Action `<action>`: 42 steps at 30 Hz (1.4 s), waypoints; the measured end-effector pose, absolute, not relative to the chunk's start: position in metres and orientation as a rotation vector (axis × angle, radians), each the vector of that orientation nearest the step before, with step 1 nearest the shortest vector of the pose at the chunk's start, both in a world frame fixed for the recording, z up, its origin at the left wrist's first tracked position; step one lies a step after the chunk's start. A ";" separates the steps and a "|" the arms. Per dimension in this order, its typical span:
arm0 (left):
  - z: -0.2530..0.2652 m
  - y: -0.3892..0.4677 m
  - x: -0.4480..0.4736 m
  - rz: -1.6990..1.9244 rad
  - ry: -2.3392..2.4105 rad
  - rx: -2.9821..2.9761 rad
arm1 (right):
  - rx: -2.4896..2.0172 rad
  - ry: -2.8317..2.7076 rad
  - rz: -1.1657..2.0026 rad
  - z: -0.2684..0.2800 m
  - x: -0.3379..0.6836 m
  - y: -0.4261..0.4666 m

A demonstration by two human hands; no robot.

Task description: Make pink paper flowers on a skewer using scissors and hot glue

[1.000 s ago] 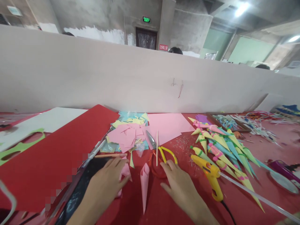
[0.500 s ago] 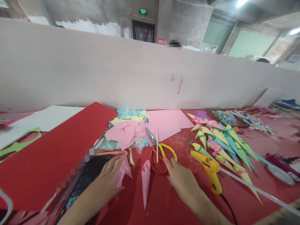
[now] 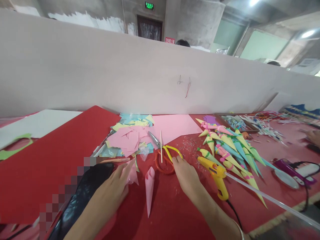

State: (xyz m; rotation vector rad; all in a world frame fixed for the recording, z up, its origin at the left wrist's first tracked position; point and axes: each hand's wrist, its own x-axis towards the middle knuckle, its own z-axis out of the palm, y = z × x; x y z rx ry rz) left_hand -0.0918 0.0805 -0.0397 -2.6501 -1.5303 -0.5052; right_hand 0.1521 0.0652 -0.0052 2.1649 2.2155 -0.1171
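My left hand (image 3: 118,182) lies over pink paper pieces (image 3: 132,173), its fingers stretched forward and its thumb mostly hidden underneath. My right hand (image 3: 183,170) has its fingers bent at the yellow handle of the scissors (image 3: 168,159); the fingertips are partly hidden. These scissors lie with the blades spread apart and pointing away, one handle loop red, the other yellow. Across them rests a thin pale stick (image 3: 161,146). Between my hands lies a rolled pink paper cone (image 3: 149,191), its tip toward me.
Coloured paper scraps (image 3: 125,138) and a pink sheet (image 3: 175,126) lie behind the scissors. To the right are a yellow glue gun (image 3: 216,175) and many decorated paper cones (image 3: 232,150). A dark pouch-like object (image 3: 85,193) sits left. Another person's hand (image 3: 313,137) shows far right.
My right hand has moved slightly forward onto the yellow handle. My left thumb has drawn in under the hand. The whole view has shifted a little; the cone and scissors stay in place.
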 end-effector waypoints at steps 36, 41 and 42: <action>-0.015 0.042 -0.041 -0.596 -0.862 -2.643 | 1.919 3.018 -2.002 -0.010 0.112 0.030; -0.011 0.039 -0.037 -0.624 -0.862 -2.569 | 1.849 3.016 -2.095 -0.015 0.111 0.029; -0.011 0.039 -0.036 -0.628 -0.854 -2.567 | 1.850 3.008 -2.100 -0.015 0.111 0.029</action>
